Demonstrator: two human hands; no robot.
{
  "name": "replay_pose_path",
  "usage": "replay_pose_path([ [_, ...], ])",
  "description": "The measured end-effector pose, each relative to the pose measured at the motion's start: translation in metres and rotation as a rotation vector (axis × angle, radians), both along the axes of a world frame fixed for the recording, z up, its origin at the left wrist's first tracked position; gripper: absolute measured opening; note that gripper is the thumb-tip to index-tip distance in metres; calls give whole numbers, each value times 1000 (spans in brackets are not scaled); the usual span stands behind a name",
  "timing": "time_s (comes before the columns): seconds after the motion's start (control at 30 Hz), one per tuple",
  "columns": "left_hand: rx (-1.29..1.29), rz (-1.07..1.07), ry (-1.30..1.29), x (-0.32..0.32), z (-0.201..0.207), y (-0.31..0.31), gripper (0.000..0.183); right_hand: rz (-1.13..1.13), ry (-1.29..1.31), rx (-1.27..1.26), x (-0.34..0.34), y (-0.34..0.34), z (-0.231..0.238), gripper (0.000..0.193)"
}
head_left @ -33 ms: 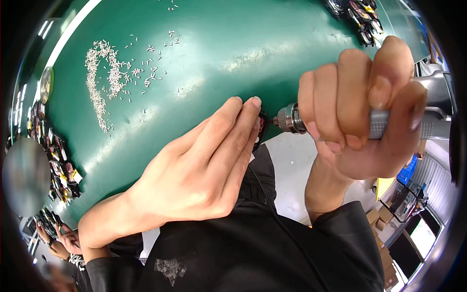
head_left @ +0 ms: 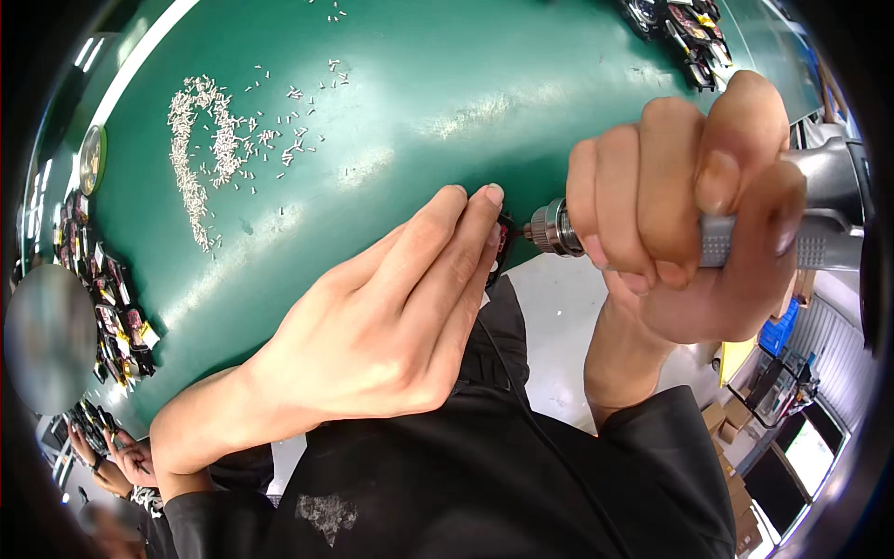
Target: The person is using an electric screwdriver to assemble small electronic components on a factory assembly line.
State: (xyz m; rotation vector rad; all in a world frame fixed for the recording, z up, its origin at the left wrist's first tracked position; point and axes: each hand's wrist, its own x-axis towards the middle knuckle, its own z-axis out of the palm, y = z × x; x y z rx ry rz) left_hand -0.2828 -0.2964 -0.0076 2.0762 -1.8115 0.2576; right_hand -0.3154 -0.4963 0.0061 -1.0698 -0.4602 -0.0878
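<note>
My right hand is wrapped round the grey body of an electric screwdriver, which lies nearly level with its ridged metal nose pointing left. The screwdriver's tip meets, or almost meets, a small black part at the table's near edge; the exact contact is too dark to make out. My left hand has its fingers pressed together against that part, steadying it from the left. Most of the part is hidden behind the fingers.
Many small silvery screws lie heaped and scattered on the green table. Black assembled parts sit in a row at the left edge and in a cluster at the far right. Another person's hands show at lower left.
My right hand and the screwdriver have shifted very slightly left. The left hand stays at the black part.
</note>
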Motion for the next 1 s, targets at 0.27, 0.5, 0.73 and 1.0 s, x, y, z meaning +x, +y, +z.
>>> replay_pose_path([
  [0.27, 79, 43, -65, -5, 10, 20, 40, -178, -28, 76, 5, 35, 4, 18],
  [0.5, -106, 254, -87, -22, 15, 55, 36, -218, -36, 319, -4, 28, 14, 23],
  [0.73, 77, 1122, -142, 31, 54, 226, 45, -230, 48, 315, -14, 46, 0, 19],
  [1.0, -109, 965, -58, 36, 46, 182, 35, -190, 245, 477, -7, 79, -19, 14],
])
